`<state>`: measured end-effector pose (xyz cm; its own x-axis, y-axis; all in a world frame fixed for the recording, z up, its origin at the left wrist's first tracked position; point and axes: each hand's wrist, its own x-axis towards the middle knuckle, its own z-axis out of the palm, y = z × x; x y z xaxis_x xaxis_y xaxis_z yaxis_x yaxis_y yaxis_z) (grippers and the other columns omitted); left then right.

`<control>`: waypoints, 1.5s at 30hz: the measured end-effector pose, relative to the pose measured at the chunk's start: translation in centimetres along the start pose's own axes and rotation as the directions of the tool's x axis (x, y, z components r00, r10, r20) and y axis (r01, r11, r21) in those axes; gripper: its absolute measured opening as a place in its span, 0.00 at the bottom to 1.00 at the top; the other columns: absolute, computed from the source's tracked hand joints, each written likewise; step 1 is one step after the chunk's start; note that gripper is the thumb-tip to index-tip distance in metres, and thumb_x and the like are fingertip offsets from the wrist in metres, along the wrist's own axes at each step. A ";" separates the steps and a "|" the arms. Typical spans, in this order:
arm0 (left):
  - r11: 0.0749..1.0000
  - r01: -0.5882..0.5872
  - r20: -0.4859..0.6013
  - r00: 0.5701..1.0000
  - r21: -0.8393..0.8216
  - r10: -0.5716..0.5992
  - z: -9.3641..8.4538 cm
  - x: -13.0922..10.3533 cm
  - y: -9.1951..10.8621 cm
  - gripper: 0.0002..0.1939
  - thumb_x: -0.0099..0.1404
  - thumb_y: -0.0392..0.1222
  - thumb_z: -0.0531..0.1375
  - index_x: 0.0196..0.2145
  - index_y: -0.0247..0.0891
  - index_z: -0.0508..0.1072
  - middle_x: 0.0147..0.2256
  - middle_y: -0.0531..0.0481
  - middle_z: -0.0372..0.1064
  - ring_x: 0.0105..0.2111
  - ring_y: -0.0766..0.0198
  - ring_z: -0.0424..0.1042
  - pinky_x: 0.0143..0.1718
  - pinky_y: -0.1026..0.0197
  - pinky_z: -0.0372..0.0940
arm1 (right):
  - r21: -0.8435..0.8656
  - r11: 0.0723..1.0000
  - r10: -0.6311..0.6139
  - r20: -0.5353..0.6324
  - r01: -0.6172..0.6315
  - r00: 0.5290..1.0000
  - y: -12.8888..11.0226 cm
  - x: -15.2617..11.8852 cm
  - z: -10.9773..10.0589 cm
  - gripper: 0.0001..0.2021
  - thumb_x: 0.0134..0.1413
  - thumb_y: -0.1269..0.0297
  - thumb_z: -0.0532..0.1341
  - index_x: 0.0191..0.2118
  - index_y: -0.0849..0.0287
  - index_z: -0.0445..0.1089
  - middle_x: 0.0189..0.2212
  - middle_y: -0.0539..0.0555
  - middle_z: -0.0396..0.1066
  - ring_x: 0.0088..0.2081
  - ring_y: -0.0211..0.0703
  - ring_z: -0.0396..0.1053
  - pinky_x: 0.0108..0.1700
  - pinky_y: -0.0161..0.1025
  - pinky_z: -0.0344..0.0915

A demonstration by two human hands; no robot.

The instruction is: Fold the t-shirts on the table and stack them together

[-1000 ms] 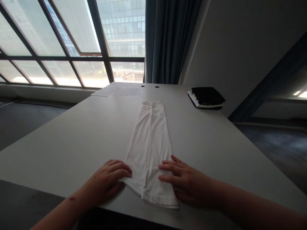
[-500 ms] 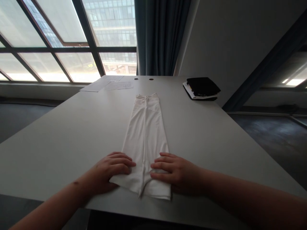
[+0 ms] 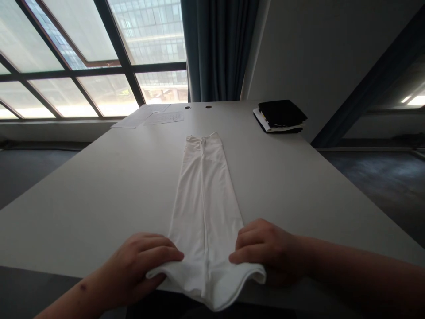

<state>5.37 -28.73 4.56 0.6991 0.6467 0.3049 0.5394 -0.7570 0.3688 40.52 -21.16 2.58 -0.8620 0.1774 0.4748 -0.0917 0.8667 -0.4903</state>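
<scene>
- Fingers (image 3: 166,253) of the left hand (image 3: 134,263) clamped on the near left corner of the white garment (image 3: 205,199): fingers on top, thumb below the lifted hem.
- Right hand (image 3: 265,246): fingers curled together, gripping the near right corner; its thumb is mostly hidden behind cloth and shadow, exact pinch unclear.
- Hem between the hands: sags in a shallow U, both corners raised, lowest part overlapping the near table edge in view.
- Garment body: lies long and narrow down the middle of the white table (image 3: 116,186), near end in the hands, far end flat on the top. Seam runs near to far along its middle; far end slightly bunched, light wrinkles along the length.
- Far right on table: stack of black folders (image 3: 282,113) with white sheets showing at the edge, well apart from the garment.
- Far left on table: loose paper sheets (image 3: 133,119), some with print or marks, too small to read.
- Far edge, centre: two round holes (image 3: 208,106) side by side.
- Beyond table: dark blue curtain (image 3: 217,53) in the centre, dark-framed window (image 3: 159,33) left of it, dim wall (image 3: 308,66) right.
</scene>
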 end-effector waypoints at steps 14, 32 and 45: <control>0.871 0.490 -0.034 0.872 0.028 -0.489 3.0 5.0 -10.2 0.22 0.71 0.56 0.59 0.55 0.42 0.76 0.44 0.46 0.79 0.42 0.56 0.78 0.51 0.53 0.71 | -0.322 0.619 0.679 -0.239 -0.716 0.694 6.4 -0.1 -0.8 0.09 0.57 0.66 0.63 0.28 0.54 0.64 0.27 0.52 0.70 0.34 0.46 0.67 0.40 0.41 0.62; 0.884 0.444 0.035 0.891 0.144 -0.453 3.4 6.1 -10.6 0.30 0.78 0.54 0.51 0.73 0.46 0.61 0.71 0.42 0.60 0.73 0.46 0.55 0.69 0.37 0.54 | -0.394 0.643 0.627 -0.221 -0.656 0.747 8.0 -1.3 -0.5 0.29 0.66 0.63 0.56 0.71 0.54 0.63 0.73 0.60 0.59 0.74 0.62 0.53 0.73 0.64 0.53; 0.900 0.391 0.015 0.916 0.196 -0.401 3.4 5.7 -12.9 0.27 0.81 0.49 0.43 0.70 0.48 0.67 0.72 0.45 0.59 0.71 0.51 0.58 0.70 0.41 0.54 | -0.407 0.628 0.681 -0.125 -0.664 0.721 9.5 -1.3 -1.4 0.26 0.73 0.55 0.53 0.71 0.52 0.66 0.73 0.61 0.60 0.74 0.61 0.53 0.74 0.69 0.45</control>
<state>3.95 -15.63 -1.42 0.4313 0.8945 0.1181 0.8500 -0.4467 0.2791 41.50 -12.47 -1.72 -0.6218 0.7768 0.0996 0.7174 0.6160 -0.3253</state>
